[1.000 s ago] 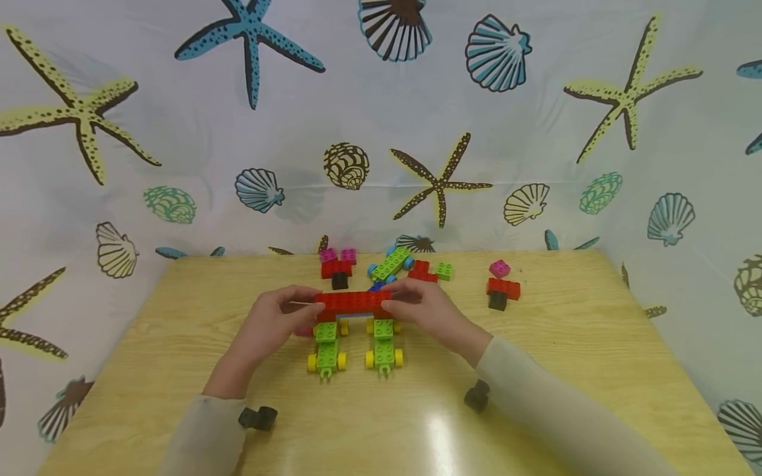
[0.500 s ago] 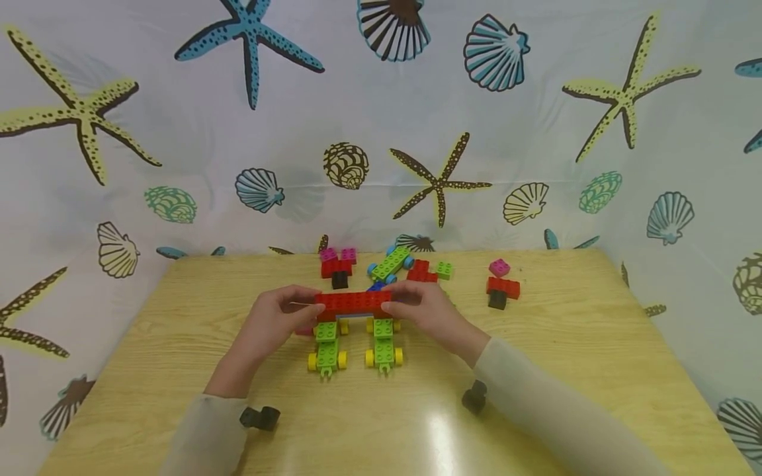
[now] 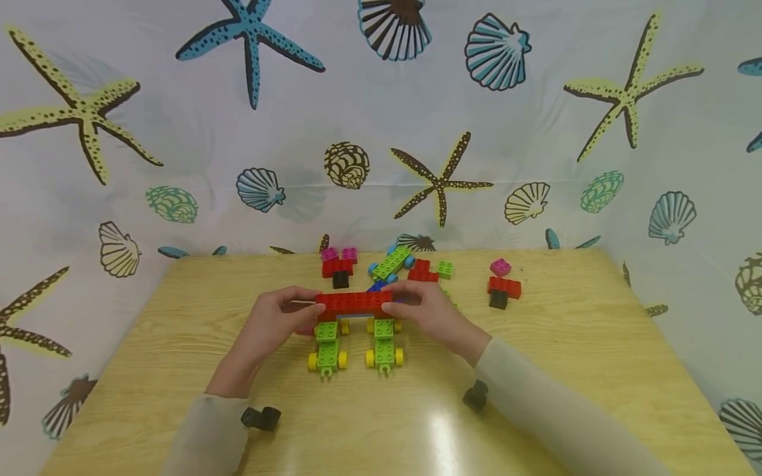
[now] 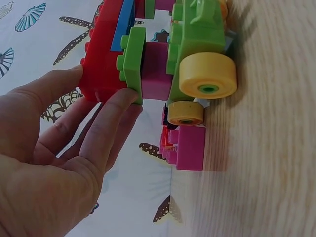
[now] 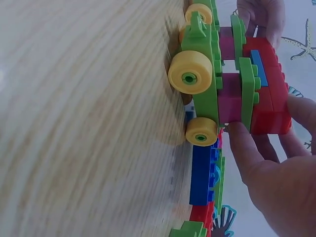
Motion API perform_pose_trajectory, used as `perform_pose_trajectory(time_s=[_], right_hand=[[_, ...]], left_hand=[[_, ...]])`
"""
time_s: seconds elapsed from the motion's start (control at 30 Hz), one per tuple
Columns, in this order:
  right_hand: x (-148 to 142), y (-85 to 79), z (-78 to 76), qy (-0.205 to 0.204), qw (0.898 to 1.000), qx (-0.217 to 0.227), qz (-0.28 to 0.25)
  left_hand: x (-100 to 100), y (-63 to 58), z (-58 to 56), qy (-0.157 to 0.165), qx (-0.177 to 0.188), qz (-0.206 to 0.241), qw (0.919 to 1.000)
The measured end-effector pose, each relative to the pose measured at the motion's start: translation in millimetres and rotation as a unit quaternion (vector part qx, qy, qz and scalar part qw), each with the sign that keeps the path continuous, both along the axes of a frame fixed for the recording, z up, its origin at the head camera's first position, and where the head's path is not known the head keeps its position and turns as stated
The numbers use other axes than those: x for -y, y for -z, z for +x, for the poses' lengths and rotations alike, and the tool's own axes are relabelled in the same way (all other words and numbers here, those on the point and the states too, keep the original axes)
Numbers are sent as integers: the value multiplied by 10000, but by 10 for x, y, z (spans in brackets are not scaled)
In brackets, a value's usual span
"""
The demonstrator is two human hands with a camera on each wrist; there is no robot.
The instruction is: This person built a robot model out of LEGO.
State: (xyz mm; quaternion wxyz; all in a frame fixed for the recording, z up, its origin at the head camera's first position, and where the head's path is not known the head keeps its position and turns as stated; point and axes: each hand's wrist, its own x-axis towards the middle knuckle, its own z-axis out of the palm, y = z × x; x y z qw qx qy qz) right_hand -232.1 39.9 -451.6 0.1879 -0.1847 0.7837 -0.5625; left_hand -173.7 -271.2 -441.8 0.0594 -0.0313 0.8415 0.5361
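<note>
A row of red building bricks (image 3: 354,302) spans two green wheeled bases (image 3: 327,355), which have yellow wheels and stand side by side on the table. My left hand (image 3: 275,325) grips the row's left end, thumb on the near face and other fingers behind. At the opposite end my right hand (image 3: 437,318) holds it the same way. In the right wrist view, a magenta brick (image 5: 229,96) and a green brick (image 5: 246,94) are stacked between base and red bricks. A flat blue piece (image 5: 258,67) shows under the red row.
Behind the hands lie a green base with blue wheels (image 3: 391,264), red bricks (image 3: 421,270) and a small green brick (image 3: 445,270). Red-and-black stacks stand at back left (image 3: 340,269) and right (image 3: 503,288). A magenta brick (image 4: 191,148) sits beside the left base.
</note>
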Motion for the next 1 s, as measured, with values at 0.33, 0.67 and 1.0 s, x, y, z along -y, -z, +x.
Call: perform_pose_trajectory(time_s=[0.33, 0.67, 1.0], right_hand=[[7, -39, 12, -44, 10000, -20, 72], [7, -38, 17, -35, 9998, -61, 168], [-3, 8, 11, 18, 9999, -60, 135]], left_hand=[[-6, -15, 11, -28, 14, -14, 10000], [10, -1, 20, -11, 1, -125, 9999], [28, -2, 22, 94, 109, -44, 9999]])
